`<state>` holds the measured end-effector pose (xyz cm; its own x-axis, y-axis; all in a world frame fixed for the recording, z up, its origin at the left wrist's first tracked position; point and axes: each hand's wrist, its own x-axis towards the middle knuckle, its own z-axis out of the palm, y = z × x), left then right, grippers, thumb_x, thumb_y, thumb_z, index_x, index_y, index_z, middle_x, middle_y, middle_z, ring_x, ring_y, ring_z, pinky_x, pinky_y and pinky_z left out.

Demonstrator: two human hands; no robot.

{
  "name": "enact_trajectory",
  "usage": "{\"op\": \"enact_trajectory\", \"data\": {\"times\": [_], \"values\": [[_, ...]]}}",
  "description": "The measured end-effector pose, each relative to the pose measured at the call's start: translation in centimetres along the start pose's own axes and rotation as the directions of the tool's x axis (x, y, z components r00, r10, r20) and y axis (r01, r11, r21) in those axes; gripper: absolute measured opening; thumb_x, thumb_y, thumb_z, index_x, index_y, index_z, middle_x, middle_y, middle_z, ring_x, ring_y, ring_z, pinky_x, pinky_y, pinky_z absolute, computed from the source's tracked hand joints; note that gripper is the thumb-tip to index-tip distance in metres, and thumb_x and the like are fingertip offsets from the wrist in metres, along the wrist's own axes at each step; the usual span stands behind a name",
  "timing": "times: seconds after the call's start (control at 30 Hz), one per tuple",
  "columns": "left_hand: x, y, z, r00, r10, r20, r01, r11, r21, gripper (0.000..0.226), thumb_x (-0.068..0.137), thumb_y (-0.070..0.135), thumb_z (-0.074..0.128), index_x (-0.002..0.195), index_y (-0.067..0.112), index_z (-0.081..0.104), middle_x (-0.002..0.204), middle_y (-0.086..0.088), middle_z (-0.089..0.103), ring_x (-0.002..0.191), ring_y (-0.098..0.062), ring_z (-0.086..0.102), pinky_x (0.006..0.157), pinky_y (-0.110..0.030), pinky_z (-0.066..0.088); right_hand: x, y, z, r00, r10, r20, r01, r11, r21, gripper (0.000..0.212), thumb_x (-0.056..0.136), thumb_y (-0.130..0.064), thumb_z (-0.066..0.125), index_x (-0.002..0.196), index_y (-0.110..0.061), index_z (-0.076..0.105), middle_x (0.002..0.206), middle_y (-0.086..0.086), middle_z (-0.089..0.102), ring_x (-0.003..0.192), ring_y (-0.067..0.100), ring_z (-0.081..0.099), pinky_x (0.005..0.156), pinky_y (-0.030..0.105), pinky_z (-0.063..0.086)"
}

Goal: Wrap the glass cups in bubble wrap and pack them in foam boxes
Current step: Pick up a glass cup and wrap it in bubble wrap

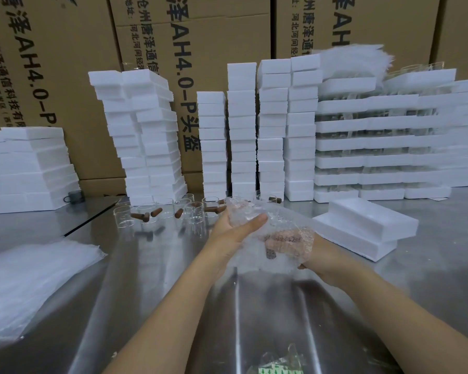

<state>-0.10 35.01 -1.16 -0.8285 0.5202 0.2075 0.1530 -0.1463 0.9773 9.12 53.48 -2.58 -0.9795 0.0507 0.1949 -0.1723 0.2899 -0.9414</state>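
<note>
A: The person is working over a steel table [152, 279], and both hands are busy above the middle of it. The left hand [233, 233] is curling round a glass cup [241, 213] from below, with the thumb pressing across the front.

B: That cup is sitting inside a sheet of bubble wrap [287, 228], and it's being held above the tabletop, not resting on it. A dark wooden handle [270, 254] is showing through the plastic lower down.

A: The right hand [322, 259] is gripping the wrap from the other side. Its fingers are showing only as a blur through the bubbles, curled into the sheet.

B: Just to the right of that hand, an open foam box [368, 222] is lying on the table, on top of another white foam piece.

A: Behind the hands, a row of bare cups [160, 211] with brown handles is standing on the steel.

B: Beyond them, towers of foam boxes [241, 130] are rising. At far right, foam trays [376, 141] are stacked with glassware showing between the layers.

A: A stack of wrap sheets [30, 279] is lying at near left. Printed cartons [65, 76] are filling the back wall.
</note>
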Motion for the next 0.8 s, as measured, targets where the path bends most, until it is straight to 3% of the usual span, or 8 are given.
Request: {"op": "enact_trajectory", "data": {"times": [0.13, 0.3, 0.37, 0.43, 0.53, 0.6, 0.67, 0.8], "values": [[0.6, 0.2, -1.4, 0.999, 0.026, 0.043, -0.021, 0.993, -0.115, 0.102, 0.055, 0.057, 0.101, 0.145, 0.052, 0.055, 0.160, 0.006, 0.050, 0.142, -0.022, 0.055, 0.111, -0.046, 0.051, 0.0, -0.5, -0.2, 0.999, -0.042, -0.029, 0.045, 0.994, 0.097, 0.023, 0.091, -0.037, 0.079, 0.100, -0.016, 0.078, 0.089, 0.005, 0.069, 0.073, 0.014, 0.051, 0.059, 0.027, 0.033], [0.6, 0.1, -1.7, 0.992, -0.015, 0.125, 0.036, 0.985, -0.171, 0.083, 0.073, 0.027, 0.097, 0.146, 0.029, 0.059, 0.135, -0.001, 0.075, 0.123, -0.022, 0.073, 0.093, -0.031, 0.061, -0.2, -0.6, -0.3, 0.999, -0.042, -0.028, 0.043, 0.998, 0.037, 0.015, 0.097, -0.028, 0.076, 0.099, -0.013, 0.077, 0.099, 0.010, 0.075, 0.078, 0.017, 0.066, 0.060, 0.023, 0.045], [0.5, 0.0, -1.0, 0.991, -0.028, 0.129, 0.051, 0.982, -0.184, 0.075, 0.074, 0.028, 0.098, 0.140, 0.034, 0.062, 0.129, 0.004, 0.078, 0.121, -0.018, 0.074, 0.098, -0.033, 0.058, 0.0, -0.6, 0.0, 0.998, -0.054, -0.013, 0.054, 0.999, -0.005, 0.013, 0.098, -0.023, 0.074, 0.099, -0.011, 0.078, 0.102, 0.008, 0.076, 0.085, 0.014, 0.071, 0.065, 0.017, 0.048], [0.3, 0.0, -0.3, 0.991, -0.044, 0.129, 0.068, 0.980, -0.187, 0.075, 0.067, 0.036, 0.099, 0.133, 0.043, 0.062, 0.119, 0.013, 0.080, 0.125, -0.017, 0.070, 0.112, -0.043, 0.045, 0.0, -0.3, 0.3, 0.999, -0.029, -0.019, 0.030, 1.000, 0.008, 0.004, 0.090, -0.021, 0.080, 0.089, -0.017, 0.081, 0.096, -0.002, 0.077, 0.073, 0.002, 0.067, 0.059, 0.008, 0.047], [0.3, -0.5, 0.7, 0.993, -0.061, 0.097, 0.082, 0.969, -0.231, 0.105, 0.057, 0.041, 0.105, 0.150, 0.032, 0.056, 0.138, 0.002, 0.072, 0.136, -0.024, 0.062, 0.124, -0.052, 0.035, 0.3, 0.4, 0.6, 0.997, 0.001, -0.080, 0.008, 0.994, 0.112, 0.032, 0.077, -0.010, 0.079, 0.059, -0.038, 0.081, 0.069, -0.017, 0.075, 0.063, -0.003, 0.069, 0.054, 0.012, 0.050], [0.3, -0.8, 1.2, 0.994, -0.051, 0.097, 0.074, 0.966, -0.250, 0.109, 0.061, 0.040, 0.103, 0.155, 0.017, 0.051, 0.140, -0.006, 0.072, 0.129, -0.024, 0.069, 0.112, -0.043, 0.053, 0.4, 0.7, 0.7, 0.992, 0.030, -0.123, -0.019, 0.996, 0.093, 0.044, 0.091, -0.002, 0.072, 0.063, -0.034, 0.082, 0.070, -0.016, 0.076, 0.070, -0.002, 0.071, 0.062, 0.017, 0.055], [0.3, -1.1, 1.5, 0.992, -0.032, 0.125, 0.062, 0.968, -0.245, 0.096, 0.068, 0.036, 0.096, 0.150, 0.011, 0.054, 0.131, -0.005, 0.077, 0.118, -0.019, 0.075, 0.094, -0.029, 0.062, 0.2, 0.3, 1.1, 0.993, 0.052, -0.106, -0.033, 0.983, 0.179, 0.032, 0.099, -0.002, 0.063, 0.076, -0.019, 0.078, 0.079, -0.008, 0.078, 0.085, 0.009, 0.073, 0.078, 0.029, 0.058], [0.1, -1.3, 2.0, 0.992, -0.034, 0.123, 0.060, 0.975, -0.213, 0.130, 0.051, 0.050, 0.099, 0.163, 0.014, 0.042, 0.155, -0.009, 0.060, 0.139, -0.023, 0.061, 0.126, -0.046, 0.036, -0.7, 0.2, 1.4, 0.974, 0.160, -0.161, -0.070, 0.885, 0.460, 0.032, 0.105, 0.010, 0.043, 0.087, -0.009, 0.062, 0.078, 0.000, 0.069, 0.076, 0.015, 0.062, 0.067, 0.029, 0.049]]}}
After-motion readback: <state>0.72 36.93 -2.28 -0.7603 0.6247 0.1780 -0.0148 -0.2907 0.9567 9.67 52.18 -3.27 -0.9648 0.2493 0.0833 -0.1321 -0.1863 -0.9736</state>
